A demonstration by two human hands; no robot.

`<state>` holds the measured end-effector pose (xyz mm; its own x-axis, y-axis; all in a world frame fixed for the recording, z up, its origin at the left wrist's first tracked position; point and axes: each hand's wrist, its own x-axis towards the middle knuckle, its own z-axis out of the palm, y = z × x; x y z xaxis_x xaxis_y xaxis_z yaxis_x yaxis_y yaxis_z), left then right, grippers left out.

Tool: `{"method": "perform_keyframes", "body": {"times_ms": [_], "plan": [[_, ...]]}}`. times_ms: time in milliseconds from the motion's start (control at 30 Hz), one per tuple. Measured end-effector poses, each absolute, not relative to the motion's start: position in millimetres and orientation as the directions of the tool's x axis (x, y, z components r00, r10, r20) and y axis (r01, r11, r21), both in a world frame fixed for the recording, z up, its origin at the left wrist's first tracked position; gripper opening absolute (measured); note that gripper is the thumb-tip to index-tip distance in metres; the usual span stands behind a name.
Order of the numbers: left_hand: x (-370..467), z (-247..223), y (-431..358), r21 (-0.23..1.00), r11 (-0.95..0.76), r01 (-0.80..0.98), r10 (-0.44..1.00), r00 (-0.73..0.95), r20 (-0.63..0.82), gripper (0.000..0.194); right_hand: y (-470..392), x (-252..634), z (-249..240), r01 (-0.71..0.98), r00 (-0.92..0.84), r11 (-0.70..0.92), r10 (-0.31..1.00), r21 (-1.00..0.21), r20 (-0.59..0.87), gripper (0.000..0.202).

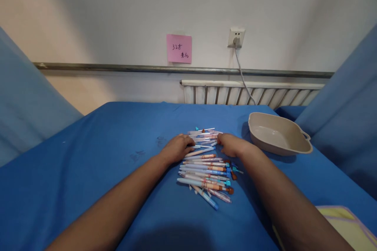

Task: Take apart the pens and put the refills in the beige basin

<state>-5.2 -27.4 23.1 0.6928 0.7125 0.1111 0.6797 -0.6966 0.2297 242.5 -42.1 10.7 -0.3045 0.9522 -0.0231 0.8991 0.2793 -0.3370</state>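
Several pens (203, 168) in white, pink, blue and orange lie side by side in a loose pile on the blue sheet (123, 196). Some have brown or teal pieces at their right ends. My left hand (178, 148) is at the left ends of the farther pens (204, 137), its fingers curled against them. From the other side, my right hand (231, 144) pinches at their right ends, with its fingertips partly hidden. At the near side, a blue-ended pen (207, 199) lies slanted across the others.
A beige plastic basin (277, 133) stands to the right of the pens. A yellow cloth (344, 223) lies at the lower right, partly behind my right forearm. Beyond the bed are a radiator (229, 94), a plugged-in cable (242, 74) and a pink note (179, 49). Blue curtains (26, 86) hang at both sides.
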Motion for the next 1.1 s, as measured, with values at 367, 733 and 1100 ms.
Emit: {"method": "perform_keyframes", "body": {"times_ms": [367,733,1100], "plan": [[5.3,20.3,-25.5,0.226,-0.647,0.728,0.762,0.611,0.216,0.017,-40.8,222.8,14.2,0.867,-0.315,0.354,0.935,-0.351,0.163,0.016],[-3.2,24.9,-51.4,0.384,-0.609,0.694,0.777,0.619,0.114,0.018,-54.9,203.4,14.2,0.758,-0.532,0.539,0.837,-0.367,0.129,0.015],[-2.2,13.7,-54.2,0.534,-0.536,0.654,0.827,0.535,0.175,0.026,-65.1,205.7,-5.5,0.737,-0.447,0.47,0.878,-0.485,0.171,0.017]]}}
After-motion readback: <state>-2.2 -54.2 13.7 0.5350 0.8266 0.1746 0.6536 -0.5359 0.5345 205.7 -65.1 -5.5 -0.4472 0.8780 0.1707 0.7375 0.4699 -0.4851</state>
